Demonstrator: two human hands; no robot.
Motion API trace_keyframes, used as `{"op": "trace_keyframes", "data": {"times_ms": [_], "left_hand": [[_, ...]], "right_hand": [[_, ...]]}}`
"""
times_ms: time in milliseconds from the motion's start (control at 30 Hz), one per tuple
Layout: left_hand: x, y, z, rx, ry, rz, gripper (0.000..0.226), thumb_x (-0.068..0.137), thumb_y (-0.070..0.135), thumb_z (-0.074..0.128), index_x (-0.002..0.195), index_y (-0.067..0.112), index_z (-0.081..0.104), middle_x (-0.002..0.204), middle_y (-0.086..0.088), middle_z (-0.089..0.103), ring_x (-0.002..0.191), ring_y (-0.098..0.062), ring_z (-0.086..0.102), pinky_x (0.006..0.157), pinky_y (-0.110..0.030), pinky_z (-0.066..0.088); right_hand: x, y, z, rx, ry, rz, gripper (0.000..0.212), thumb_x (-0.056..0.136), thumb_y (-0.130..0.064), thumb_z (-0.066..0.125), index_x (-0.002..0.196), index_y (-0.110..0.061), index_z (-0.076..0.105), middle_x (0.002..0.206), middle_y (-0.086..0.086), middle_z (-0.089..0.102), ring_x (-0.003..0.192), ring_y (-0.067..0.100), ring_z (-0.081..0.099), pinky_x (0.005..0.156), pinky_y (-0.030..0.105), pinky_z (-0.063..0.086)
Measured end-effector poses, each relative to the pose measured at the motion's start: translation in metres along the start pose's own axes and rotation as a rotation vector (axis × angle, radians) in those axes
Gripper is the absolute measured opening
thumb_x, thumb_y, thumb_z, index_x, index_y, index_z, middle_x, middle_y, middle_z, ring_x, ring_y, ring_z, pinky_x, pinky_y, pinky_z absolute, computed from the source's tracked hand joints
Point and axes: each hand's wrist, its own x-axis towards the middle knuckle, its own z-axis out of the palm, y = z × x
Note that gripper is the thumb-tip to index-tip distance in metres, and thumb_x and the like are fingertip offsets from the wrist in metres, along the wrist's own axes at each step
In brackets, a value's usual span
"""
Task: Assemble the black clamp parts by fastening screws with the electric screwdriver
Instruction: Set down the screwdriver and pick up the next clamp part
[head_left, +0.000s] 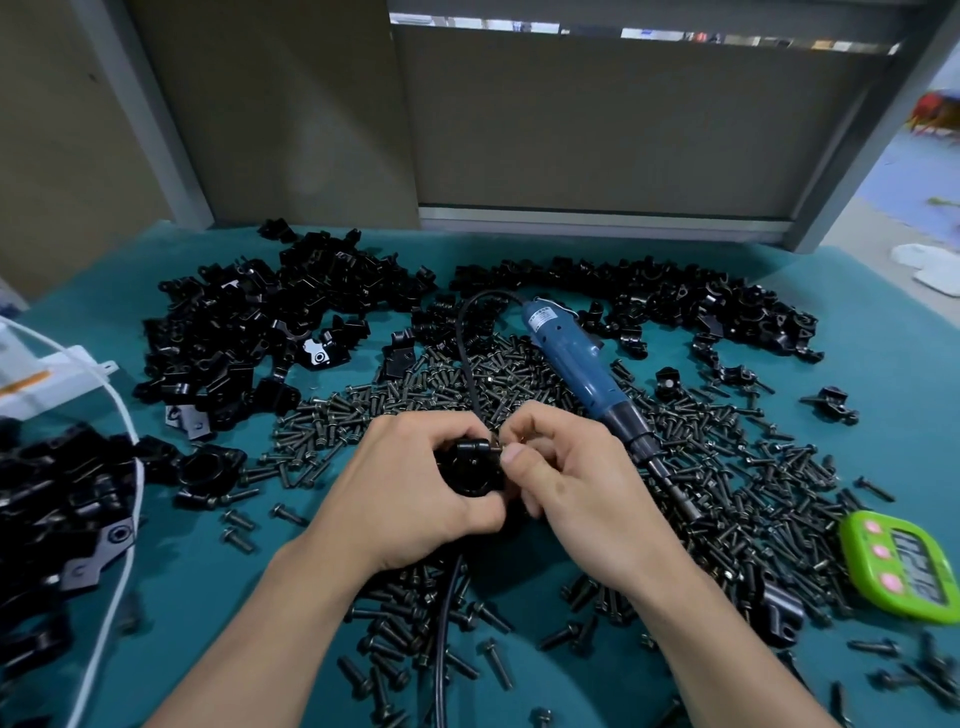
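Observation:
My left hand (410, 488) grips a black clamp part (470, 467) at the middle of the teal table. My right hand (566, 467) pinches a small dark screw (500, 445) against the clamp's upper right edge, thumb and fingertips closed on it. The blue electric screwdriver (576, 366) lies on the screw pile just behind my right hand, its bit pointing to the lower right and its black cord (470, 332) looping back toward me. Loose black screws (395, 410) cover the table around both hands.
Heaps of black clamp parts lie at the back left (249, 332), back right (691, 306) and near left (57, 499). A green timer (904, 566) sits at the right edge. A white cable (122, 415) and a white box (47, 384) are on the left.

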Motion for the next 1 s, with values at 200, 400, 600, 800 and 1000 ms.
{"op": "trace_keyframes", "data": {"times_ms": [200, 400, 600, 800, 1000], "left_hand": [[0.001, 0.001, 0.002, -0.001, -0.033, -0.004, 0.035, 0.052, 0.054, 0.073, 0.084, 0.039, 0.072, 0.070, 0.014, 0.068, 0.064, -0.008, 0.062, 0.052, -0.018, 0.045], [0.001, 0.001, 0.005, -0.023, -0.027, 0.018, 0.028, 0.055, 0.050, 0.077, 0.080, 0.039, 0.070, 0.067, 0.015, 0.066, 0.060, -0.005, 0.060, 0.051, -0.014, 0.040], [0.000, -0.003, 0.007, -0.006, 0.073, 0.019, 0.028, 0.060, 0.052, 0.075, 0.085, 0.042, 0.067, 0.078, 0.021, 0.070, 0.074, -0.003, 0.066, 0.058, -0.019, 0.049], [0.001, -0.007, 0.006, -0.134, 0.273, -0.056, 0.032, 0.067, 0.056, 0.072, 0.072, 0.028, 0.058, 0.060, 0.017, 0.061, 0.053, -0.005, 0.054, 0.048, -0.016, 0.043], [0.006, -0.012, 0.004, -0.074, 0.329, -0.273, 0.044, 0.068, 0.069, 0.063, 0.057, 0.029, 0.049, 0.044, 0.016, 0.042, 0.041, -0.007, 0.038, 0.047, -0.027, 0.032]], "right_hand": [[0.003, 0.000, 0.001, 0.017, -0.028, 0.030, 0.044, 0.107, -0.026, 0.047, 0.067, -0.011, 0.046, 0.056, -0.008, 0.040, 0.055, 0.008, 0.036, 0.056, 0.032, 0.030], [0.003, -0.002, 0.010, -0.064, 0.102, 0.027, 0.040, 0.099, -0.032, 0.048, 0.064, -0.015, 0.043, 0.054, -0.008, 0.043, 0.054, 0.008, 0.038, 0.054, 0.030, 0.034], [0.006, -0.006, 0.007, -0.116, 0.283, 0.149, 0.057, 0.102, -0.052, 0.044, 0.057, -0.017, 0.042, 0.049, -0.011, 0.048, 0.045, 0.005, 0.040, 0.049, 0.023, 0.033], [0.033, -0.001, -0.037, -0.834, 0.392, 0.434, 0.043, 0.094, -0.042, 0.060, 0.131, -0.023, 0.047, 0.107, 0.002, 0.062, 0.098, 0.027, 0.061, 0.084, 0.042, 0.047], [0.068, 0.006, -0.033, -0.861, 0.184, 0.613, 0.048, 0.088, -0.024, 0.069, 0.124, -0.020, 0.038, 0.075, 0.001, 0.045, 0.066, 0.025, 0.048, 0.064, 0.037, 0.036]]}}
